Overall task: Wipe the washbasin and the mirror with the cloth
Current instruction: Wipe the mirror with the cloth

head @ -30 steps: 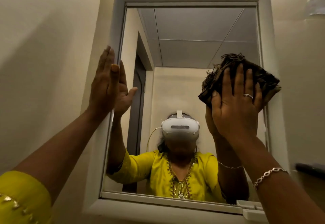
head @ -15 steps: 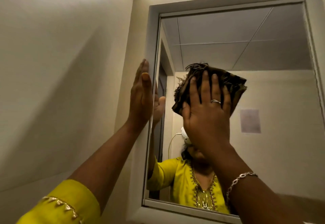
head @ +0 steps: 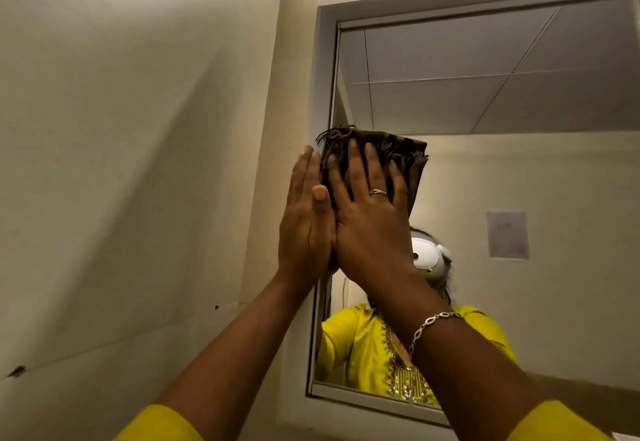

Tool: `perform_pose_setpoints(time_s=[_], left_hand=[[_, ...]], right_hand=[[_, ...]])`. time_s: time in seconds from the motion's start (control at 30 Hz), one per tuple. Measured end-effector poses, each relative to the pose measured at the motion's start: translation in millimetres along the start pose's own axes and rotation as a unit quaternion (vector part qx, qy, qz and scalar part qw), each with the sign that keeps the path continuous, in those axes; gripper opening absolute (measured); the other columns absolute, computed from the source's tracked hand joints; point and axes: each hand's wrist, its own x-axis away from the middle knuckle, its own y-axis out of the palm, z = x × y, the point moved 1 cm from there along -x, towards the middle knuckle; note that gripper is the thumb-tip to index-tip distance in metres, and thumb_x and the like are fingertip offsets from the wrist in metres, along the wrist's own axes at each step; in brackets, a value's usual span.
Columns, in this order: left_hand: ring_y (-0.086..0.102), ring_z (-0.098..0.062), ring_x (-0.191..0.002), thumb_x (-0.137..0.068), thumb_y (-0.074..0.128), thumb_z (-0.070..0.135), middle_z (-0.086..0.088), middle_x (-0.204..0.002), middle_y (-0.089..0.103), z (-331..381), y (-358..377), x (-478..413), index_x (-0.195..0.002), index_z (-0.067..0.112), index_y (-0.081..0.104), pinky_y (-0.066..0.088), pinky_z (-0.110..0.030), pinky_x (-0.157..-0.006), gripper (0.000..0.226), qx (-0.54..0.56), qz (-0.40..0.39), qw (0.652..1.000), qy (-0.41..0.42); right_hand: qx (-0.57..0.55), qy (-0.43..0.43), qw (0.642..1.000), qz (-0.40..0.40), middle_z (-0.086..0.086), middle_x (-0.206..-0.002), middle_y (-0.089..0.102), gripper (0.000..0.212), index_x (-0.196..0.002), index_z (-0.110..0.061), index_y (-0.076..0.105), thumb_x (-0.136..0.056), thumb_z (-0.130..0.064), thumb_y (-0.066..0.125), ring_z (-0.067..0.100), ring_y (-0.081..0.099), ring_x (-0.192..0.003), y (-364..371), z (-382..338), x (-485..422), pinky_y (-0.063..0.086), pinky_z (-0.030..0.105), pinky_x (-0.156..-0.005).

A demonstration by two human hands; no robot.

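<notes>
The right hand (head: 367, 229) lies flat against the mirror (head: 502, 181), its fingers straight and spread over a folded, dark brown cloth (head: 401, 146) with frayed fringes, pressing it onto the glass close to the mirror's left edge. The cloth shows above and to the right of the fingertips, its top edge higher than both hands. The left hand (head: 304, 219) is also open, fingers straight and together, upright along the pale mirror frame (head: 320, 77), just left of the cloth and touching the thumb side of the right hand. A ring (head: 377, 192) sits on a right finger and a bracelet (head: 429, 326) on that wrist. A cream wall (head: 138, 163) fills the left side.
</notes>
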Motion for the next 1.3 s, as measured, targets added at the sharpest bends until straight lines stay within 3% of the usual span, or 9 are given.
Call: perform_pose_setpoints(time_s=[0.07,0.23,0.37,0.53,0.67,0.77,0.97,1.2,1.3], left_hand=[[0.019,-0.020,-0.141,-0.085,0.003,0.067,-0.011,-0.153,0.022,2,1,6,-0.142,0.008,0.021,0.020,-0.014,-0.111,0.084,-0.050,0.007,0.999,0.004],[0.020,-0.022,-0.141,-0.085,0.001,0.068,-0.010,-0.153,0.021,3,2,10,-0.142,0.008,0.022,0.019,-0.006,-0.105,0.086,-0.139,0.014,0.990,0.015],[0.016,-0.024,-0.142,-0.084,-0.001,0.068,-0.011,-0.154,0.016,7,3,10,-0.143,0.006,0.020,0.033,-0.033,-0.105,0.088,-0.202,0.010,0.979,0.021],[0.015,-0.025,-0.142,-0.082,0.000,0.071,-0.011,-0.154,0.014,12,5,11,-0.144,0.007,0.018,0.028,-0.033,-0.104,0.091,-0.248,0.003,0.969,0.018],[0.017,-0.027,-0.141,-0.085,0.043,0.057,-0.015,-0.154,0.015,4,6,11,-0.144,0.005,0.017,0.025,-0.031,-0.104,0.082,-0.315,0.001,0.948,0.038],[0.021,-0.030,-0.139,-0.085,0.052,0.044,-0.016,-0.153,0.018,1,5,11,-0.143,0.006,0.019,0.033,-0.037,-0.101,0.077,-0.317,0.007,0.947,0.042],[0.026,-0.033,-0.136,-0.086,0.006,0.069,-0.017,-0.152,0.021,12,4,11,-0.142,0.005,0.024,0.045,-0.051,-0.089,0.087,-0.295,0.011,0.955,0.028],[0.023,-0.031,-0.136,-0.090,0.015,0.062,-0.022,-0.151,0.020,11,5,13,-0.142,0.003,0.021,0.046,-0.051,-0.085,0.079,-0.300,0.028,0.953,0.025],[0.028,-0.038,-0.135,-0.090,0.026,0.049,-0.026,-0.147,0.026,9,4,14,-0.141,-0.001,0.022,0.039,-0.051,-0.098,0.071,-0.233,0.086,0.967,-0.045]], right_hand=[[-0.004,-0.019,1.000,0.001,0.015,-0.149,0.033,0.057,-0.140,-0.013,0.034,-0.090,-0.037,0.021,0.033,0.027,-0.139,-1,2,5,0.013,0.046,-0.109],[-0.023,-0.049,0.998,-0.009,0.014,-0.149,0.033,0.055,-0.141,-0.013,0.035,-0.092,-0.037,0.024,0.031,0.025,-0.140,-7,15,17,0.014,0.045,-0.110],[-0.010,-0.062,0.998,-0.021,0.012,-0.150,0.030,0.055,-0.142,-0.015,0.034,-0.091,-0.037,0.031,0.029,0.023,-0.141,-13,30,28,0.013,0.043,-0.111],[0.016,-0.064,0.997,-0.036,0.011,-0.152,0.028,0.057,-0.143,-0.017,0.031,-0.090,-0.038,0.035,0.029,0.022,-0.141,-25,64,43,0.009,0.042,-0.112],[0.024,-0.057,0.997,-0.036,0.012,-0.152,0.028,0.057,-0.143,-0.017,0.030,-0.090,-0.038,0.034,0.029,0.021,-0.141,-36,97,53,0.008,0.041,-0.112],[0.026,-0.050,0.998,-0.031,0.011,-0.151,0.029,0.057,-0.142,-0.017,0.032,-0.089,-0.038,0.033,0.029,0.022,-0.141,-43,119,60,0.010,0.041,-0.112],[0.035,-0.041,0.998,-0.024,0.012,-0.150,0.030,0.057,-0.142,-0.017,0.034,-0.089,-0.037,0.033,0.029,0.023,-0.140,-55,155,70,0.011,0.041,-0.113],[0.066,-0.005,0.997,-0.025,0.011,-0.153,0.025,0.057,-0.143,-0.018,0.029,-0.089,-0.037,0.032,0.027,0.019,-0.142,-71,209,82,0.011,0.040,-0.114],[0.075,0.010,0.997,-0.023,0.012,-0.153,0.025,0.058,-0.144,-0.017,0.029,-0.089,-0.037,0.032,0.027,0.019,-0.141,-74,219,83,0.012,0.040,-0.113]])
